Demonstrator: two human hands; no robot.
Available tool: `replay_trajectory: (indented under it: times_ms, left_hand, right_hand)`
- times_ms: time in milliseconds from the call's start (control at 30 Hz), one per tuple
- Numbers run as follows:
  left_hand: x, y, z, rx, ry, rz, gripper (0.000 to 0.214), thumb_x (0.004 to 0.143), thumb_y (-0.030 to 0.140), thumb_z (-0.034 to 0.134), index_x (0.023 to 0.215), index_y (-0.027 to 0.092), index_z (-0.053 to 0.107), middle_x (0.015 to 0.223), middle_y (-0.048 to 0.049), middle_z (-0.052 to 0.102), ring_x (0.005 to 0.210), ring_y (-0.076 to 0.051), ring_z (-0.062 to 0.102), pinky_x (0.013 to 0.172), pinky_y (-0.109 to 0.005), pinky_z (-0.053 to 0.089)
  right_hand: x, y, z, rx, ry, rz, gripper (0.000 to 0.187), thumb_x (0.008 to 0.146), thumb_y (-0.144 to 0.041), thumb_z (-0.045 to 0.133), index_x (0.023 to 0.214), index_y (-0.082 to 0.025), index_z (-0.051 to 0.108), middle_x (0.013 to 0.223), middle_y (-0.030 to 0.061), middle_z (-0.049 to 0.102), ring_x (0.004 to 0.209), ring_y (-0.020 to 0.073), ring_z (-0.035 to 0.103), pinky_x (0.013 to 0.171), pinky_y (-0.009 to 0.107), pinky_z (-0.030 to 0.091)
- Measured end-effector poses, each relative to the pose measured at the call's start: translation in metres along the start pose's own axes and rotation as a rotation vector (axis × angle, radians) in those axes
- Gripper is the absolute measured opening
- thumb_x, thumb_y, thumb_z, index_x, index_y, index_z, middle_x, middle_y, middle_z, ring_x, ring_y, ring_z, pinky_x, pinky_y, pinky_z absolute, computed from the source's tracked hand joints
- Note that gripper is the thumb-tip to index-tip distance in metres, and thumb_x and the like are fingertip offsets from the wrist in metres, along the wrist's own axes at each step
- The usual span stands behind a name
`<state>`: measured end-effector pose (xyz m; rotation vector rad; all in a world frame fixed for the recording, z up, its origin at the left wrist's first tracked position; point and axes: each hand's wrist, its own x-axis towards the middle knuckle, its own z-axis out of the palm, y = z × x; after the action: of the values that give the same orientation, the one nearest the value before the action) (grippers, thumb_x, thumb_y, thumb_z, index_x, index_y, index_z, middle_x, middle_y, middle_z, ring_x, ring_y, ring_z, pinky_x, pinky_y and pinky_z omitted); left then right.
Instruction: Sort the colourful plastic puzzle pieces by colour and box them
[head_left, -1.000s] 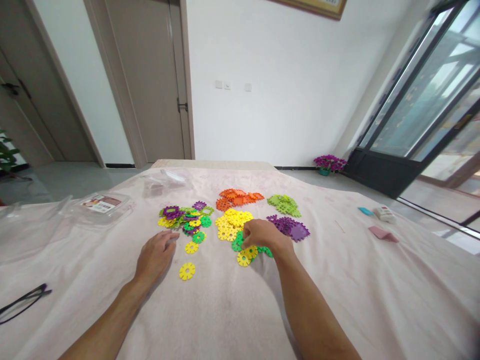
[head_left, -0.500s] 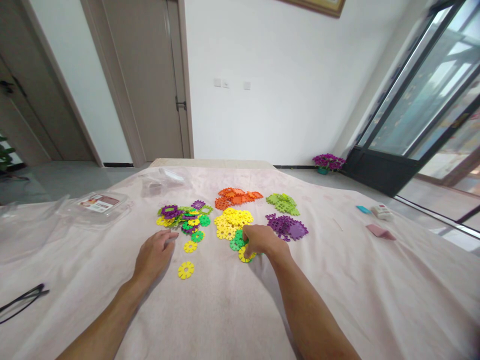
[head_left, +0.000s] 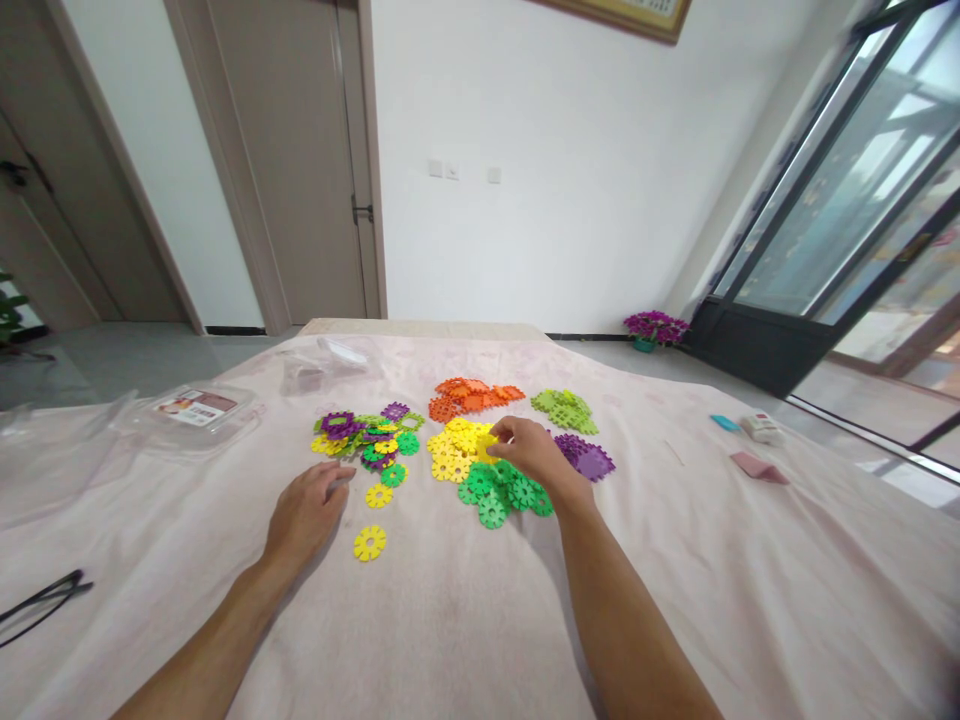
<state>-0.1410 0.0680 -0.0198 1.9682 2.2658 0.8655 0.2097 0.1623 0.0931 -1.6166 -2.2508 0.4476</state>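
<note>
Flat plastic snowflake pieces lie sorted by colour on a pale pink cloth. My right hand pinches a yellow piece above the yellow pile. Just in front of that hand lies a green pile. My left hand rests on the cloth, fingers loosely curled, nothing visible in it. Beside it lie a mixed pile and two loose yellow pieces.
Behind the hands lie an orange pile, a light green pile and a purple pile. A clear lidded box sits at left, glasses at the near left edge. Small items lie at right.
My right hand lifted yellow pieces off the green pile and carried one back to the yellow pile, which uncovered the green pieces. My left hand stayed put.
</note>
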Motion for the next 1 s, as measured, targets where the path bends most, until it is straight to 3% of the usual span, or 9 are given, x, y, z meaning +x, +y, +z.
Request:
replay_trajectory:
  times_ms: [67, 133, 233, 367, 633, 800, 1000]
  left_hand:
    - [0.000, 0.000, 0.000, -0.004, -0.009, -0.001, 0.044, 0.091, 0.034, 0.042, 0.114, 0.020, 0.077, 0.132, -0.0093, 0.070, 0.125, -0.026, 0.062, 0.111, -0.040, 0.044]
    - [0.000, 0.000, 0.000, -0.006, -0.014, 0.002, 0.044, 0.091, 0.034, 0.042, 0.115, 0.020, 0.076, 0.132, -0.0098, 0.070, 0.125, -0.026, 0.062, 0.111, -0.040, 0.044]
    - [0.000, 0.000, 0.001, 0.000, -0.010, 0.008, 0.044, 0.092, 0.033, 0.042, 0.116, 0.020, 0.076, 0.132, -0.0094, 0.070, 0.125, -0.025, 0.061, 0.110, -0.040, 0.044]
    - [0.000, -0.001, 0.001, 0.003, -0.006, 0.005, 0.044, 0.092, 0.032, 0.041, 0.115, 0.019, 0.076, 0.133, -0.0108, 0.069, 0.124, -0.026, 0.061, 0.110, -0.041, 0.044]
    - [0.000, 0.000, 0.000, 0.016, -0.008, 0.016, 0.042, 0.093, 0.032, 0.042, 0.115, 0.021, 0.076, 0.133, -0.0094, 0.069, 0.124, -0.026, 0.062, 0.110, -0.040, 0.044]
    - [0.000, 0.001, 0.001, 0.029, 0.009, 0.014, 0.042, 0.092, 0.032, 0.043, 0.114, 0.022, 0.077, 0.131, -0.0081, 0.070, 0.124, -0.025, 0.062, 0.110, -0.038, 0.044]
    - [0.000, 0.000, 0.001, 0.027, -0.004, 0.018, 0.042, 0.092, 0.033, 0.043, 0.115, 0.021, 0.076, 0.133, -0.0098, 0.069, 0.125, -0.026, 0.061, 0.111, -0.040, 0.043]
  right_hand:
    - [0.004, 0.001, 0.002, 0.022, 0.152, 0.020, 0.038, 0.084, -0.029, 0.073, 0.120, -0.017, 0.069, 0.116, 0.0089, 0.072, 0.101, 0.0194, 0.066, 0.083, 0.026, 0.045]
    - [0.006, -0.002, 0.006, 0.039, 0.189, 0.000, 0.035, 0.087, -0.028, 0.070, 0.120, -0.016, 0.069, 0.118, 0.0093, 0.072, 0.103, 0.0195, 0.066, 0.086, 0.027, 0.045]
    - [0.006, -0.014, 0.017, 0.046, 0.104, -0.061, 0.021, 0.089, -0.022, 0.065, 0.108, -0.018, 0.074, 0.109, 0.0063, 0.075, 0.098, 0.0182, 0.067, 0.085, 0.026, 0.045]
    - [0.000, -0.042, 0.046, 0.016, -0.006, -0.177, 0.020, 0.090, -0.017, 0.061, 0.103, -0.021, 0.076, 0.109, 0.0044, 0.076, 0.100, 0.0183, 0.067, 0.086, 0.025, 0.044]
    - [-0.011, -0.083, 0.105, -0.077, 0.007, -0.438, 0.030, 0.099, -0.032, 0.058, 0.127, -0.023, 0.066, 0.128, 0.0081, 0.065, 0.113, 0.0217, 0.060, 0.093, 0.030, 0.046]
    - [-0.009, -0.090, 0.121, -0.217, 0.000, -0.472, 0.034, 0.097, -0.045, 0.062, 0.122, -0.023, 0.066, 0.125, 0.0077, 0.067, 0.113, 0.0250, 0.057, 0.095, 0.035, 0.045]
    - [-0.003, -0.091, 0.129, -0.304, -0.004, -0.480, 0.024, 0.099, -0.042, 0.061, 0.101, -0.022, 0.073, 0.107, 0.0068, 0.072, 0.103, 0.0227, 0.060, 0.086, 0.032, 0.046]
